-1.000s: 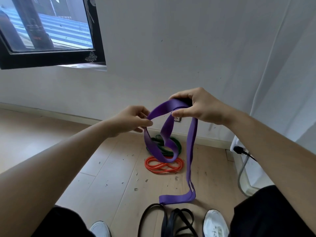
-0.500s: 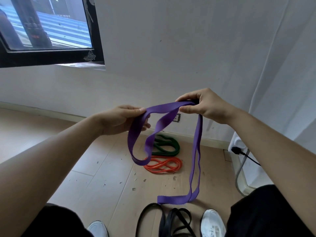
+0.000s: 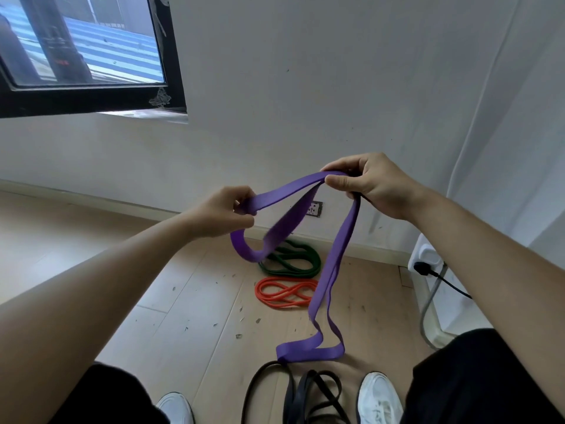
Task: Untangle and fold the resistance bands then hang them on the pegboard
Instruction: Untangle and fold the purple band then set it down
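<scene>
A wide purple resistance band hangs between both hands in front of me. My left hand grips one part of it, and a short loop sags below that hand. My right hand pinches the band higher up, and two long strands drop from it to a fold lying on the floor. A coiled green band and a coiled orange band lie on the wood floor near the wall. Black bands lie tangled between my shoes. No pegboard is in view.
A white wall with a socket faces me, and a black-framed window is at the upper left. A white appliance with a black plug and cable stands at the right. Small debris dots the floor.
My hands have moved apart, stretching the upper stretch of the purple band between them. The loop under my left hand has shortened. The band's lower fold now rests on the floor.
</scene>
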